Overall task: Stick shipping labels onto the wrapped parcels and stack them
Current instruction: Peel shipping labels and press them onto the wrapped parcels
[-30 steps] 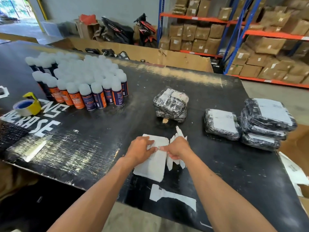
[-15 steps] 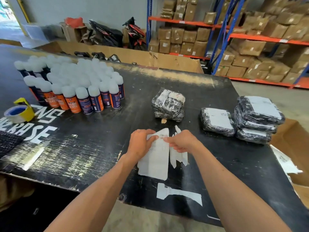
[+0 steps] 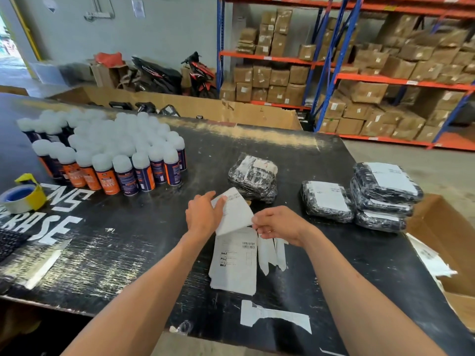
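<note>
My left hand point(image 3: 203, 214) and my right hand point(image 3: 279, 224) both pinch one white shipping label point(image 3: 235, 211), lifted and curled above the black table point(image 3: 128, 253). Under it lies a stack of printed labels point(image 3: 235, 263) with peeled backing strips point(image 3: 272, 253) beside it. Just beyond my hands sits a black wrapped parcel point(image 3: 253, 177) with crumpled paper on top. To the right lies a single labelled parcel point(image 3: 326, 200), and further right a stack of three labelled parcels point(image 3: 384, 196).
Many white-capped spray cans point(image 3: 110, 150) crowd the table's left side. A tape roll point(image 3: 21, 196) lies at the far left. An open cardboard box point(image 3: 447, 242) stands off the right edge. Shelves of cartons point(image 3: 372, 73) rise behind.
Both hands have lifted the top label off the stack, peeling it up and away from the table; the printed label beneath is now exposed. The head view has tilted upward.
</note>
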The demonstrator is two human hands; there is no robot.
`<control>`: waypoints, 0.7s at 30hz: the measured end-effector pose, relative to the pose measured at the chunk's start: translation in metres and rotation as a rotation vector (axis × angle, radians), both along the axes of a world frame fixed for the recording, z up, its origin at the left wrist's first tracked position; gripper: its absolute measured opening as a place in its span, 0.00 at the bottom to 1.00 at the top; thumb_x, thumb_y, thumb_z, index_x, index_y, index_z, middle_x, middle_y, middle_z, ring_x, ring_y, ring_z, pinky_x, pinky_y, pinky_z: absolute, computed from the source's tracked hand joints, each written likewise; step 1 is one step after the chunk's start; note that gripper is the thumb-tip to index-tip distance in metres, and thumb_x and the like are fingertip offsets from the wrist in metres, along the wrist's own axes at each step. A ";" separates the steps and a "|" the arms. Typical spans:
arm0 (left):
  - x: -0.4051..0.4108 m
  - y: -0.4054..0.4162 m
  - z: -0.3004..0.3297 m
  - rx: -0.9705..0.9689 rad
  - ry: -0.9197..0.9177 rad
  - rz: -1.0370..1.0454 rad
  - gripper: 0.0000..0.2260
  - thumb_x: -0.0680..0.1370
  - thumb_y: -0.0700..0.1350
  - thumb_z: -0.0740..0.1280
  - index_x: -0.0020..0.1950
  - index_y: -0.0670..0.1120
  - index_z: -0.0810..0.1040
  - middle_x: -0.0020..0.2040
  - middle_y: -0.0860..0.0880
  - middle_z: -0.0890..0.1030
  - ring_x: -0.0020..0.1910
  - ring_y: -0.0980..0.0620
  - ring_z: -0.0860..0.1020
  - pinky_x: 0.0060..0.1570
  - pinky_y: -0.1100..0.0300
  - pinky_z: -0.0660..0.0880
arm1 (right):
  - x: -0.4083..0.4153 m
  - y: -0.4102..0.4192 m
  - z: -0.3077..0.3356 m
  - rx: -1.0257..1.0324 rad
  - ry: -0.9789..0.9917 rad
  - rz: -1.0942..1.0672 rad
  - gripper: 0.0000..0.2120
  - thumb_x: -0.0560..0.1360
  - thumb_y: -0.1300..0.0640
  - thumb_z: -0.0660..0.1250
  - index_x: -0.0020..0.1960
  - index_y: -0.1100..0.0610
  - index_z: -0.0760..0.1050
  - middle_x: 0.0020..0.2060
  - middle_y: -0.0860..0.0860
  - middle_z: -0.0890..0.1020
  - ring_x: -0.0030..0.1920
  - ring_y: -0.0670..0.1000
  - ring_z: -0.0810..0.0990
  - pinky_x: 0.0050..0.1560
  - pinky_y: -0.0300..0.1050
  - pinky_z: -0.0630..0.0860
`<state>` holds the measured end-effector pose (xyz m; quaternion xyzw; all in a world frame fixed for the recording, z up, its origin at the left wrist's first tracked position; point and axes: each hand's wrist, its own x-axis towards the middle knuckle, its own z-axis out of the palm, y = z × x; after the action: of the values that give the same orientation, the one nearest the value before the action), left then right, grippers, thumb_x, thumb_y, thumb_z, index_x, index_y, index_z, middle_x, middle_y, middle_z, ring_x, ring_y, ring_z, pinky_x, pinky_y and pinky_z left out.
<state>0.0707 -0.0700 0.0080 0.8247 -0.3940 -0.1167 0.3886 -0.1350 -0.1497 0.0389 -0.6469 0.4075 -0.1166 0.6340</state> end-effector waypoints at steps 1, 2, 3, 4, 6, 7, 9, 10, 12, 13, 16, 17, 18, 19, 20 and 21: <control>-0.002 0.000 0.000 -0.004 -0.110 0.001 0.21 0.80 0.58 0.64 0.69 0.49 0.78 0.63 0.44 0.79 0.60 0.43 0.78 0.61 0.47 0.74 | 0.001 -0.001 0.002 -0.008 -0.032 -0.012 0.08 0.79 0.60 0.71 0.55 0.64 0.83 0.43 0.53 0.85 0.40 0.47 0.81 0.46 0.41 0.81; -0.005 0.000 0.002 -0.055 -0.174 -0.035 0.20 0.80 0.57 0.64 0.68 0.49 0.78 0.62 0.45 0.80 0.59 0.44 0.78 0.60 0.49 0.74 | 0.002 -0.001 0.004 -0.020 -0.060 -0.029 0.08 0.79 0.61 0.71 0.54 0.65 0.82 0.43 0.54 0.84 0.40 0.47 0.80 0.46 0.41 0.82; -0.009 0.000 0.006 -0.115 -0.197 -0.109 0.18 0.80 0.56 0.65 0.66 0.49 0.80 0.61 0.47 0.81 0.58 0.47 0.79 0.59 0.52 0.74 | 0.004 -0.002 0.006 -0.031 -0.086 -0.044 0.07 0.80 0.61 0.70 0.53 0.65 0.82 0.42 0.54 0.84 0.40 0.47 0.80 0.46 0.40 0.82; -0.015 0.000 0.010 -0.173 -0.189 -0.195 0.16 0.80 0.54 0.66 0.63 0.49 0.82 0.58 0.48 0.83 0.57 0.50 0.80 0.57 0.57 0.74 | 0.005 -0.003 0.008 -0.040 -0.109 -0.056 0.06 0.80 0.61 0.70 0.52 0.64 0.82 0.42 0.55 0.83 0.39 0.47 0.80 0.45 0.39 0.82; -0.026 0.003 0.017 -0.247 -0.072 -0.317 0.11 0.80 0.51 0.67 0.59 0.49 0.85 0.55 0.52 0.84 0.54 0.56 0.80 0.55 0.63 0.73 | 0.009 -0.004 0.011 -0.045 -0.145 -0.084 0.05 0.81 0.62 0.69 0.52 0.64 0.81 0.42 0.55 0.82 0.39 0.47 0.80 0.44 0.38 0.82; -0.031 0.005 0.019 -0.268 0.007 -0.346 0.10 0.80 0.50 0.68 0.58 0.49 0.85 0.53 0.54 0.84 0.52 0.59 0.80 0.54 0.66 0.74 | 0.010 -0.005 0.012 -0.045 -0.163 -0.107 0.05 0.81 0.63 0.68 0.54 0.65 0.81 0.42 0.56 0.81 0.40 0.48 0.80 0.44 0.38 0.82; -0.034 0.006 0.019 -0.279 0.146 -0.381 0.09 0.80 0.49 0.69 0.57 0.50 0.85 0.51 0.57 0.85 0.50 0.62 0.81 0.52 0.69 0.75 | 0.012 -0.006 0.012 -0.038 -0.208 -0.151 0.08 0.80 0.65 0.68 0.57 0.67 0.80 0.43 0.57 0.82 0.41 0.49 0.81 0.45 0.38 0.83; -0.033 0.006 0.017 -0.275 0.192 -0.400 0.09 0.79 0.49 0.69 0.57 0.51 0.85 0.50 0.58 0.85 0.49 0.63 0.82 0.52 0.69 0.75 | 0.012 -0.007 0.012 -0.032 -0.233 -0.164 0.09 0.80 0.64 0.69 0.58 0.67 0.80 0.43 0.57 0.82 0.42 0.49 0.81 0.45 0.38 0.83; -0.032 0.005 0.015 -0.280 0.264 -0.437 0.09 0.80 0.46 0.69 0.58 0.50 0.85 0.50 0.58 0.86 0.50 0.63 0.82 0.54 0.66 0.77 | 0.013 -0.007 0.012 -0.016 -0.276 -0.172 0.10 0.80 0.64 0.69 0.59 0.67 0.80 0.42 0.57 0.82 0.41 0.48 0.81 0.44 0.38 0.82; -0.030 0.005 0.014 -0.285 0.294 -0.446 0.09 0.80 0.45 0.69 0.58 0.50 0.85 0.50 0.57 0.86 0.51 0.62 0.83 0.56 0.65 0.77 | 0.013 -0.007 0.011 -0.009 -0.289 -0.171 0.10 0.80 0.64 0.69 0.59 0.68 0.80 0.41 0.56 0.82 0.41 0.48 0.81 0.44 0.38 0.82; -0.030 0.007 0.016 -0.310 0.350 -0.470 0.09 0.79 0.45 0.69 0.58 0.49 0.85 0.51 0.56 0.86 0.52 0.60 0.83 0.57 0.64 0.77 | 0.016 -0.005 0.010 -0.024 -0.313 -0.148 0.06 0.81 0.63 0.68 0.52 0.66 0.83 0.39 0.54 0.82 0.40 0.47 0.80 0.48 0.40 0.83; -0.030 0.008 0.017 -0.318 0.366 -0.477 0.08 0.79 0.45 0.70 0.57 0.49 0.85 0.50 0.56 0.86 0.52 0.60 0.83 0.57 0.65 0.77 | 0.016 -0.004 0.009 -0.031 -0.320 -0.137 0.06 0.81 0.62 0.68 0.50 0.64 0.83 0.38 0.53 0.81 0.39 0.46 0.80 0.49 0.40 0.83; -0.030 0.008 0.018 -0.324 0.382 -0.478 0.08 0.79 0.45 0.69 0.57 0.49 0.85 0.50 0.55 0.86 0.52 0.60 0.83 0.56 0.65 0.77 | 0.017 -0.003 0.009 -0.035 -0.323 -0.125 0.07 0.81 0.61 0.68 0.49 0.63 0.84 0.38 0.52 0.81 0.39 0.45 0.79 0.49 0.40 0.83; -0.030 0.009 0.019 -0.327 0.394 -0.478 0.08 0.80 0.45 0.69 0.56 0.48 0.86 0.50 0.55 0.86 0.52 0.59 0.83 0.55 0.66 0.77 | 0.018 -0.003 0.009 -0.040 -0.323 -0.116 0.08 0.81 0.60 0.68 0.47 0.61 0.84 0.37 0.51 0.81 0.38 0.45 0.79 0.49 0.39 0.82; -0.029 0.009 0.019 -0.329 0.401 -0.476 0.08 0.80 0.45 0.69 0.56 0.48 0.86 0.50 0.55 0.87 0.52 0.59 0.83 0.55 0.66 0.77 | 0.019 -0.002 0.008 -0.048 -0.323 -0.109 0.09 0.81 0.59 0.68 0.46 0.61 0.84 0.37 0.51 0.80 0.38 0.45 0.78 0.48 0.39 0.81; -0.028 0.009 0.019 -0.327 0.405 -0.473 0.08 0.80 0.45 0.69 0.55 0.47 0.86 0.49 0.54 0.87 0.51 0.59 0.83 0.54 0.66 0.77 | 0.020 -0.001 0.007 -0.061 -0.321 -0.105 0.09 0.82 0.59 0.68 0.45 0.60 0.83 0.36 0.50 0.80 0.38 0.45 0.77 0.46 0.38 0.81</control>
<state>0.0423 -0.0608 0.0275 0.5974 -0.5027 -0.3000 0.5481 -0.1147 -0.1512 0.0464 -0.6166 0.3303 -0.2635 0.6642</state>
